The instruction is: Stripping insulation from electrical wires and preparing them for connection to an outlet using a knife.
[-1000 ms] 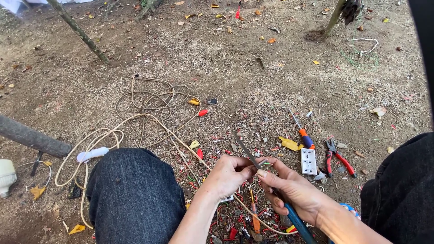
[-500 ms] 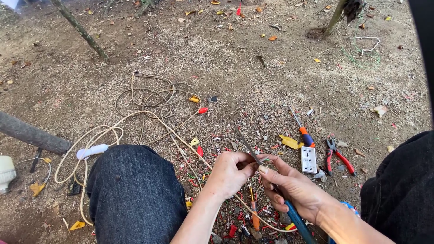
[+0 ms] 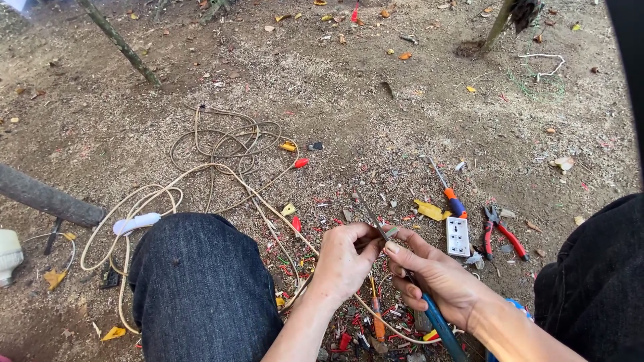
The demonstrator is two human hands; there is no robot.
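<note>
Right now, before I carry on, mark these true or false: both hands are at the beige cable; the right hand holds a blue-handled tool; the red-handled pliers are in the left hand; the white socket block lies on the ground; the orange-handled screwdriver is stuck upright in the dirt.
1. Both hands meet at the long beige cable: true; left hand and right hand pinch it together.
2. Right hand holds a blue-handled tool: true.
3. Red-handled pliers in left hand: false; they lie on the ground.
4. White socket block on the ground: true.
5. Orange-handled screwdriver upright: false; it lies flat.
</note>
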